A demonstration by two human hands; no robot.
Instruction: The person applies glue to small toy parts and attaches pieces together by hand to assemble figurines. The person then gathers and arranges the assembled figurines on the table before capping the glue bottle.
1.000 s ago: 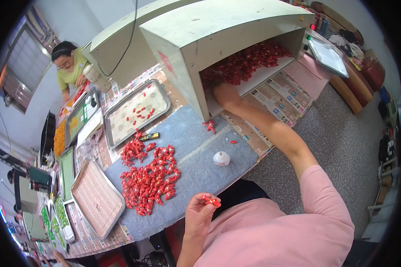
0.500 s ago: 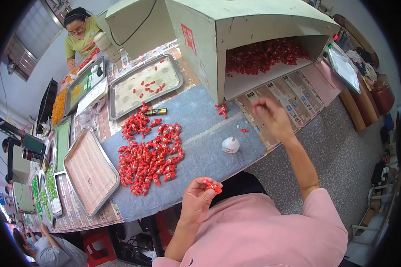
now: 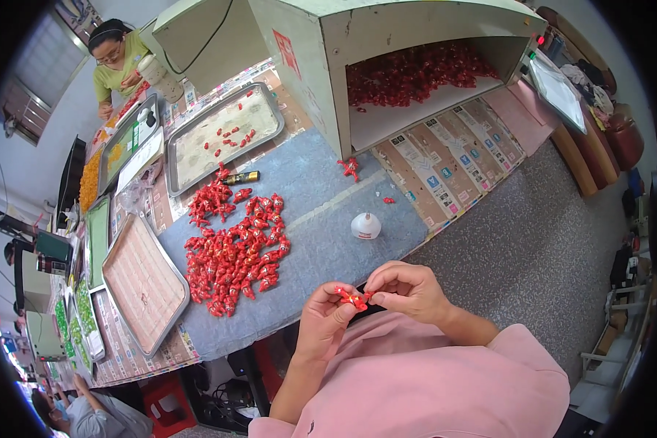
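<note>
My left hand (image 3: pixel 323 319) pinches a small red figurine (image 3: pixel 352 298) between thumb and fingers, just over the table's near edge. Against the figurine's right end, my right hand (image 3: pixel 410 292) has thumb and forefinger closed on a tiny red part (image 3: pixel 369 296), mostly covered by the fingertips. A squat white bottle (image 3: pixel 366 226) with a narrow tip stands upright on the blue-grey mat (image 3: pixel 315 241) beyond my hands. To the left lies a pile of red figurines (image 3: pixel 233 255). One loose figurine (image 3: pixel 349 168) and a tiny red piece (image 3: pixel 389 200) lie farther back.
A pale box-like housing (image 3: pixel 299 80) holds many red pieces (image 3: pixel 416 73) in its opening. A metal tray (image 3: pixel 276 120) carries several small red parts; another tray (image 3: pixel 109 274) is at the left. A black-and-gold cylinder (image 3: pixel 242 177) touches the pile. A co-worker (image 3: pixel 117 69) sits at the far left.
My right hand has come back from the table's right side to the figurine, bringing a tiny red part. My left hand still holds the figurine. The view has shifted slightly.
</note>
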